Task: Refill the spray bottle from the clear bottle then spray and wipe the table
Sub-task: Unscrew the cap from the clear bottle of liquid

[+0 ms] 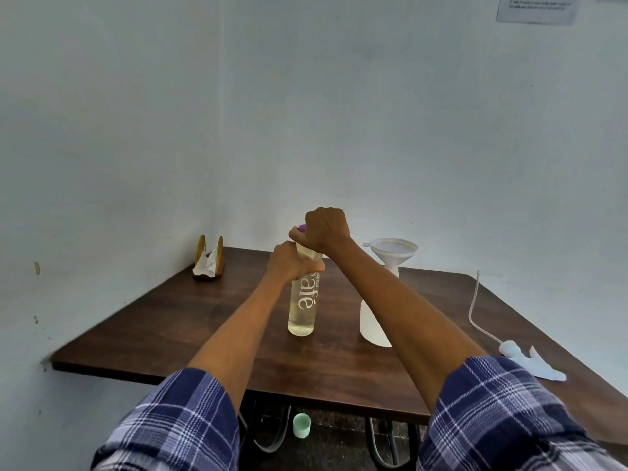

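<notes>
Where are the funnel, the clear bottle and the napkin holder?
funnel (pixel 390 250): head view, on its wide bowl.
clear bottle (pixel 302 311): head view, on its lower body.
napkin holder (pixel 208 258): head view, on the white napkin inside.

Wall notice (pixel 538 8) txt unreadable, cropped

The clear bottle (pixel 301 302) is standing upright near the middle of the table (pixel 170 334), holding pale yellowish liquid and showing white lettering down its side; its purple cap (pixel 301 228) is peeking out at the top. At its 3 o'clock, the white spray bottle (pixel 370 322) is standing upright with a white funnel (pixel 390 250) sitting in its neck. Further toward 3 o'clock, the spray head (pixel 509 348) with its long tube is lying on the table, touching a crumpled white cloth (pixel 543 368).
</notes>
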`<state>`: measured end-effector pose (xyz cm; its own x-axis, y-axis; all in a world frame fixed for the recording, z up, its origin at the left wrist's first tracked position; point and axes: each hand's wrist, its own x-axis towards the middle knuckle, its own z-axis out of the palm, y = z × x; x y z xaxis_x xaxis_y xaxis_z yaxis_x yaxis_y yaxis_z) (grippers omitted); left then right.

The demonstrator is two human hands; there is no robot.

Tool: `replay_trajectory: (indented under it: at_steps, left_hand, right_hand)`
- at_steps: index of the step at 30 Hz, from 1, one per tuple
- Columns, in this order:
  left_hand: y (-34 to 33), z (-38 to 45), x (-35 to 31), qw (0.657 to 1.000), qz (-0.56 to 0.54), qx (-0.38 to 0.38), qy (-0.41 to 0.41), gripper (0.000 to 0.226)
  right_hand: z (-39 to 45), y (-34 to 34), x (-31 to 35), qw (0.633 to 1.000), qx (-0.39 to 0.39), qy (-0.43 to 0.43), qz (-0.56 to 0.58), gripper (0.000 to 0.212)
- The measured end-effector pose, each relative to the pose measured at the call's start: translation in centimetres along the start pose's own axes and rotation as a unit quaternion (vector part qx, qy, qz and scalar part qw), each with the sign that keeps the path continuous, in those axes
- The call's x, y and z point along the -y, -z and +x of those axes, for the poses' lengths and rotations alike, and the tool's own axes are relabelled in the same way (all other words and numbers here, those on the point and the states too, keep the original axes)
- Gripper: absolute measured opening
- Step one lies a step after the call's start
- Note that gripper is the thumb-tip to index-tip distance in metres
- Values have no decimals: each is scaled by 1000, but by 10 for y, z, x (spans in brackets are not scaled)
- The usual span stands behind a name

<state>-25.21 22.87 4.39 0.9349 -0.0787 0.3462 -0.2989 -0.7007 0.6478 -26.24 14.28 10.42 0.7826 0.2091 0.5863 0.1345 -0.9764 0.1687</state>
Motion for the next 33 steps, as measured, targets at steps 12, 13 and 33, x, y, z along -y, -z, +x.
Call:
replay_trajectory:
  at_steps: [12, 13, 33]
  left_hand:
    - [1, 1, 3, 999, -42, 33, -2, 38]
    - [1, 0, 3, 998, -45, 35, -2, 35]
    - [-6, 1, 6, 996, -87, 23, -7, 37]
  right_hand:
    - [-1, 6, -9, 972, 158, 9, 176, 37]
    - [2, 9, -9, 975, 163, -17, 148, 40]
    - [18, 64, 10, 979, 194, -19, 65, 30]
